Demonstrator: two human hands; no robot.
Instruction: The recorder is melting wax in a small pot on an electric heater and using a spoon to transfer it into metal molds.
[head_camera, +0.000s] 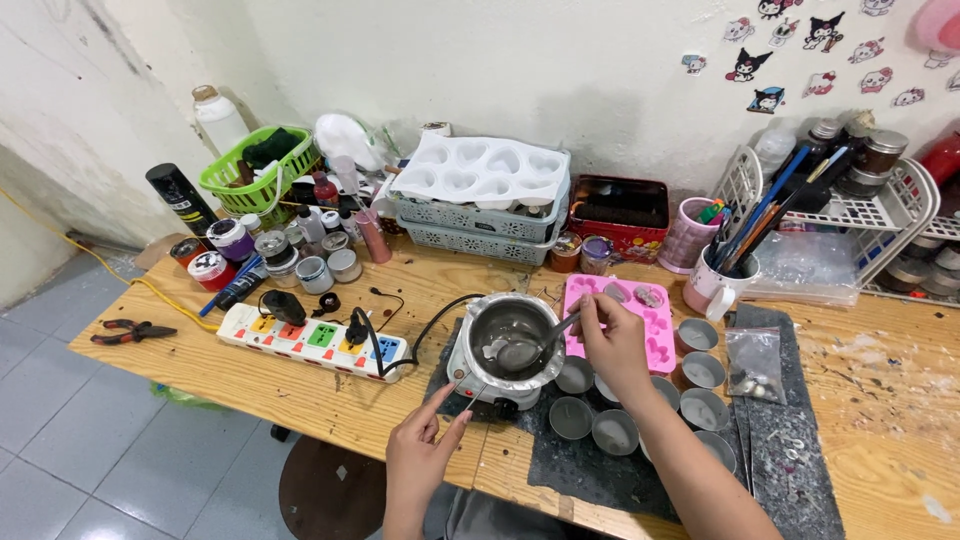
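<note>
Melting pot (503, 345), a small round metal vessel with a dull grey inside, sits on a dark mat (600, 470) near the front edge of a wooden table (300, 390). A black cord (425, 325) runs from it to a white power strip (310, 342) with coloured sockets. The right hand (612, 340) pinches the thin handle of a metal spoon (522, 352) between closed fingers, and the spoon's rounded bowl lies inside the pot. The left hand (425, 448) reaches toward the pot's front, thumb and forefinger stretched out; their tips seem to meet something thin at the pot's base, but whether they grip it I cannot tell.

Just right of the pot lies a pink mould (640, 320), soft-looking, with heart-shaped hollows. Small round tins (700, 372), shiny and shallow, stand in a cluster on the mat in front of and beside the mould. A clear little bag (755, 360) lies further right. Behind the pot, a white tray (485, 172) with heart-shaped wells rests on grey latticed baskets (470, 228). A green plastic basket (255, 170) and several small jars (300, 255) stand at the back left, and red-handled pliers (130, 331) lie at the left end. A white mug (722, 282) holds brushes.
</note>
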